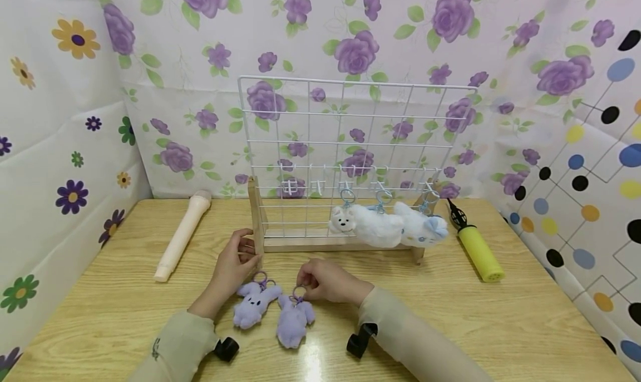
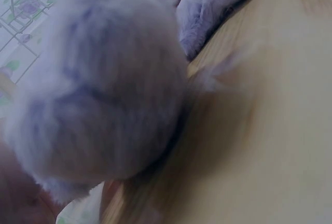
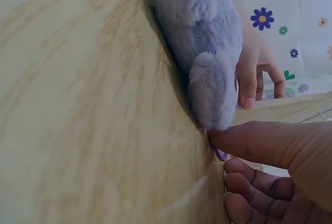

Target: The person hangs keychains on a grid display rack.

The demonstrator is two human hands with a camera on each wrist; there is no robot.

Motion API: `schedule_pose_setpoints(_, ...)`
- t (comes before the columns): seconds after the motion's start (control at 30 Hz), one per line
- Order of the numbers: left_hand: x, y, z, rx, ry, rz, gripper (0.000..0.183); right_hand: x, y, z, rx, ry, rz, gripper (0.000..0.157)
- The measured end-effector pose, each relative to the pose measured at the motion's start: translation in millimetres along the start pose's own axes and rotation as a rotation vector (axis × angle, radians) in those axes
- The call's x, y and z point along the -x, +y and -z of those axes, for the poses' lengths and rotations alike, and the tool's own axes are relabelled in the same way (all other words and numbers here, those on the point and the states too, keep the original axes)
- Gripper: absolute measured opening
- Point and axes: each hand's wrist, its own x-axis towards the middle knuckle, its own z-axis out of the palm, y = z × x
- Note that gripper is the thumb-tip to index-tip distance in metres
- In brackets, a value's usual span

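Observation:
Two purple plush keychains lie on the table in the head view. The left one (image 1: 248,305) shows a small face; the right one (image 1: 294,319) shows its back. My right hand (image 1: 328,282) pinches the right keychain's purple ring, thumb and fingers low to the table. The right wrist view shows that plush (image 3: 199,42) just past the thumb. My left hand (image 1: 235,265) holds the wooden post (image 1: 256,220) at the left end of the white wire rack (image 1: 350,114), its fingertips partly hidden. White plush keychains (image 1: 378,226) hang from hooks on the rack's right half.
A cream microphone-shaped stick (image 1: 182,237) lies left of the rack. To its right lies a yellow hand pump (image 1: 478,251) with a black nozzle. Unused white hooks (image 1: 290,187) hang on the rack's left half. Patterned cloth surrounds the table.

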Motion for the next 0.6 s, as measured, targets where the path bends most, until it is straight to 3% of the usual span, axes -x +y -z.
schedule_pose_setpoints(0.6, 1.1, 1.8, 1.2, -0.003, 0.007, -0.015, 0.055, 5.5, -1.3, -1.4, -0.083, 0.026, -0.009, 0.018)
